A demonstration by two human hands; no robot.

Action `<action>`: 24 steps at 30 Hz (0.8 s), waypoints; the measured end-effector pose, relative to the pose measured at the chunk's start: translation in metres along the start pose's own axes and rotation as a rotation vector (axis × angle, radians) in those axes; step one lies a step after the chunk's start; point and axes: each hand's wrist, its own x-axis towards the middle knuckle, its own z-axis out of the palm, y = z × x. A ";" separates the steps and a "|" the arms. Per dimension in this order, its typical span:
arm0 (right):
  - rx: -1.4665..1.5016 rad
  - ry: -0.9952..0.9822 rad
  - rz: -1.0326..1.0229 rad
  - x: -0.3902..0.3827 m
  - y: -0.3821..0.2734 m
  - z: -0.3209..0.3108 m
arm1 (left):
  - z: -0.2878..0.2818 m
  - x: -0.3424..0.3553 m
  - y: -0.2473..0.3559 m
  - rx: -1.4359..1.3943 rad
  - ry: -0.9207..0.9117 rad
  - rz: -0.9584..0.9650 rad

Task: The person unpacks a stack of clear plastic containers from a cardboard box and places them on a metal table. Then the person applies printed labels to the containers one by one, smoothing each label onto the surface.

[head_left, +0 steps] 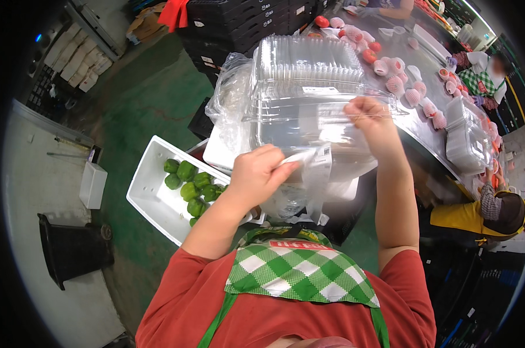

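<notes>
clear plastic clamshell packs (306, 61), stacked high at centre, ribbed lids, partly inside a loose clear plastic bag (230, 95). small white rectangular label (316, 90) on the stack's front. white label with dark print (322, 158) on the bag film pinched by the left hand (258, 174); right hand (370, 116) grips the film higher. second clamshell stack (468, 142) at right on the steel table. white foam box (152, 194) lower left, holding green peppers.
</notes>
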 end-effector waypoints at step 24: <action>-1.142 0.121 -0.099 -0.004 -0.022 0.039 | 0.005 0.005 0.009 0.170 -0.040 0.278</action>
